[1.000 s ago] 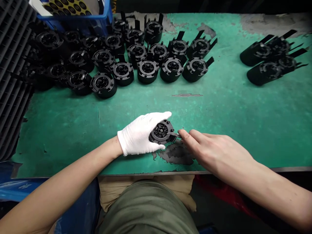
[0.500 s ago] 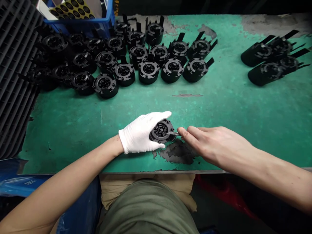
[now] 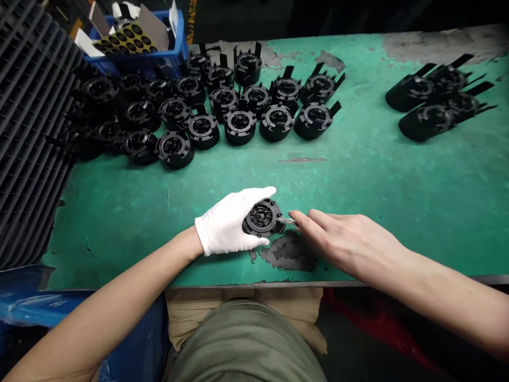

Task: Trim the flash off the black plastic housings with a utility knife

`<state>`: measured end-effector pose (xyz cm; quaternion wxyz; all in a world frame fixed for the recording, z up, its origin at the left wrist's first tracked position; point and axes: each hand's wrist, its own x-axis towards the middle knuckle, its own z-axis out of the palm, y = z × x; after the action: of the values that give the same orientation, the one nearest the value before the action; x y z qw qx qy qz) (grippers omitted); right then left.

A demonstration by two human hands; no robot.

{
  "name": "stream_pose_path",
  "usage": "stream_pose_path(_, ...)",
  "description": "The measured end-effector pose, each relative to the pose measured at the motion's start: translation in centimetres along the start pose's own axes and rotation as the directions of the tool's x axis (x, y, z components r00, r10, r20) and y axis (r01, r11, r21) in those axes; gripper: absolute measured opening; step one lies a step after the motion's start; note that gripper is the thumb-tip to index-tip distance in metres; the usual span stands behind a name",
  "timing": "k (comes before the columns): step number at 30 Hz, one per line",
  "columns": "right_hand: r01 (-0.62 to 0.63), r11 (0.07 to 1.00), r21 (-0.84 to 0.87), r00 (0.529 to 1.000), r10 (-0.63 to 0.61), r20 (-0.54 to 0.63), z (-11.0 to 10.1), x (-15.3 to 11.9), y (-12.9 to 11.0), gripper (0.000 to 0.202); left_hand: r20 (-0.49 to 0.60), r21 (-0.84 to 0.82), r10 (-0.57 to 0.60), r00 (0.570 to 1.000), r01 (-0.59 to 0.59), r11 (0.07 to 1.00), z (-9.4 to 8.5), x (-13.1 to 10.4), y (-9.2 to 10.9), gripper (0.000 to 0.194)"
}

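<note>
My left hand (image 3: 226, 223), in a white glove, is wrapped round a round black plastic housing (image 3: 262, 216) on the green tabletop. Its ringed face, with small holes and raised posts, is turned up towards me. My bare right hand (image 3: 330, 233) pinches a slim metal tool with a pointed, blade-like tip (image 3: 283, 219). That tip lies over the right part of the housing's face; whether it touches cannot be made out. Most of the tool's handle is hidden by my fingers.
Several similar black housings (image 3: 239, 127) stand in rows at the back left of the green table (image 3: 377, 175). More lie tilted at the right (image 3: 421, 119). Behind the rows sits a blue bin (image 3: 159, 61) with a sticker sheet (image 3: 126, 40). A grey ribbed panel (image 3: 32, 132) borders the left.
The view has tilted slightly, so more of the blue bin shows. Both hands keep their hold, and the metal tip stays over the housing's right side.
</note>
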<state>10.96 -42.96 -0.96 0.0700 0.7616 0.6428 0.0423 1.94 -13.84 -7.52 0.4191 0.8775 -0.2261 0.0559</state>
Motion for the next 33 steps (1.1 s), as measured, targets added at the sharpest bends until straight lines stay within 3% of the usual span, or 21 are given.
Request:
stream_pose_path(4, -0.08, 0.996, 0.025, 0.996, 0.079, 0.03, -0.1, -0.1, -0.9, 0.04, -0.003, -0.001, 0.015, 1.0, -0.015, 1.0, 0.0, 0.0, 0.0, 0.108)
stream_pose_path(9, 0.056, 0.998, 0.008, 0.997, -0.056, 0.061, -0.3, 0.4, 0.4, 0.052, 0.001, 0.01, 0.012, 1.0, -0.012, 1.0, 0.1, 0.0, -0.1, 0.108)
stream_pose_path(13, 0.118, 0.993, 0.018, 0.99, -0.119, 0.079, -0.2, 0.7, 1.7, 0.049, 0.001, 0.008, 0.012, 1.0, -0.012, 1.0, 0.1, 0.0, -0.2, 0.109)
stream_pose_path(19, 0.164, 0.986, 0.001, 0.986, -0.164, 0.01, 0.4, 0.8, 2.4, 0.049, 0.002, -0.002, 0.025, 1.0, -0.025, 1.0, -0.1, 0.1, -0.1, 0.105)
stream_pose_path(25, 0.116, 0.993, 0.028, 0.993, -0.116, -0.002, 0.5, 0.5, 1.7, 0.049, 0.014, 0.004, -0.009, 1.0, 0.009, 1.0, -0.1, 0.1, -0.1, 0.106)
stream_pose_path(30, -0.068, 0.997, 0.027, 0.998, 0.068, 0.004, -0.1, 0.0, -0.7, 0.051, 0.012, 0.008, -0.005, 1.0, 0.005, 1.0, -0.1, 0.2, -0.1, 0.106)
stream_pose_path(33, -0.031, 0.999, 0.035, 0.999, 0.029, 0.046, -0.3, 0.1, -0.9, 0.054, 0.0, -0.003, 0.01, 1.0, -0.01, 1.0, 0.0, 0.2, 0.0, 0.107)
